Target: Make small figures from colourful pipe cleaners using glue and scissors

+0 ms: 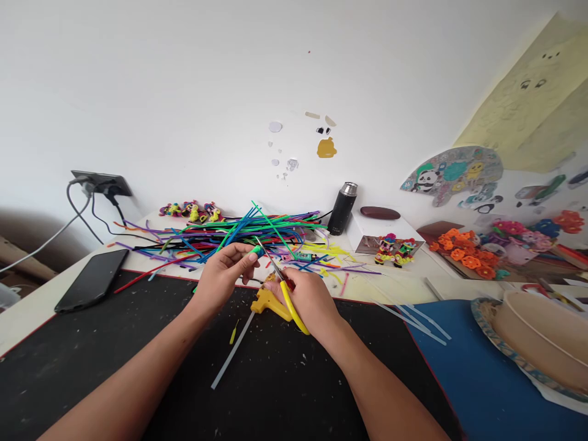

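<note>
My left hand pinches a small green and blue fuzzy piece, which looks like pipe cleaner. In my right hand is a pair of scissors with yellow handles, its fingers closed around them. The scissor blades point up and left and lie close beside the green and blue piece; I cannot tell whether they touch it. Under my right hand a yellow glue gun lies on the black mat, a translucent glue stick sticking out of its back end. A small yellow scrap rests left of the stick.
Behind my hands spreads a heap of colourful pipe cleaners. A phone lies at left. A black thermos stands near a white box and small fuzzy figures. Glue sticks and a bowl are at right.
</note>
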`<state>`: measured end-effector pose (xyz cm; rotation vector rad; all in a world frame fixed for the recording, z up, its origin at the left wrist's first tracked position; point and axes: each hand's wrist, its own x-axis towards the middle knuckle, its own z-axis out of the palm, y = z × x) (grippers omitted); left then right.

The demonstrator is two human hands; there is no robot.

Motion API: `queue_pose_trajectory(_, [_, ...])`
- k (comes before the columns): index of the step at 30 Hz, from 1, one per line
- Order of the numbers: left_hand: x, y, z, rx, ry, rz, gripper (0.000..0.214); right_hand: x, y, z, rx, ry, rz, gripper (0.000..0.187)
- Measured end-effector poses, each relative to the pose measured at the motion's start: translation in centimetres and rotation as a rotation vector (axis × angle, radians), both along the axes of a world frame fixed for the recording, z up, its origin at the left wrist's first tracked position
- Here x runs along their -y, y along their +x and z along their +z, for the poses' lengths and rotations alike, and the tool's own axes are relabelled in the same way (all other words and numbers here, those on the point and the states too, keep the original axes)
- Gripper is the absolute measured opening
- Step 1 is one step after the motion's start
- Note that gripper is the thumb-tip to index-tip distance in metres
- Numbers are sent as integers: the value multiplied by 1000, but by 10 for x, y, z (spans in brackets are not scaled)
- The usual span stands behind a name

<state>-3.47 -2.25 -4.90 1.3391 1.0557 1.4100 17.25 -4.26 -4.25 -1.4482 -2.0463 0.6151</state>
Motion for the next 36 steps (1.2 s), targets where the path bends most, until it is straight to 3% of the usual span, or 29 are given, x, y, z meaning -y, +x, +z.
queue_pose_trajectory(17, [-2,2,-5,71,-19,-36,38,2,-5,-1,-18,28,-29,40])
queue_pose_trajectory(22, [0,3,2,157,-48,-57,40,2,-6,-6,-201,-3,-5,40])
queue_pose_trajectory(28, [2,3,8,247,-123,-93,43,-6,-2,-11,-608,-314,46,56])
queue_pose_trajectory(32, [0,1,7,288,-140,-98,41,-8,0,-9,-760,-340,117,72])
queue_pose_trajectory(36, [1,2,8,293,-152,-103,40,-6,5,-2,-747,-318,209,84])
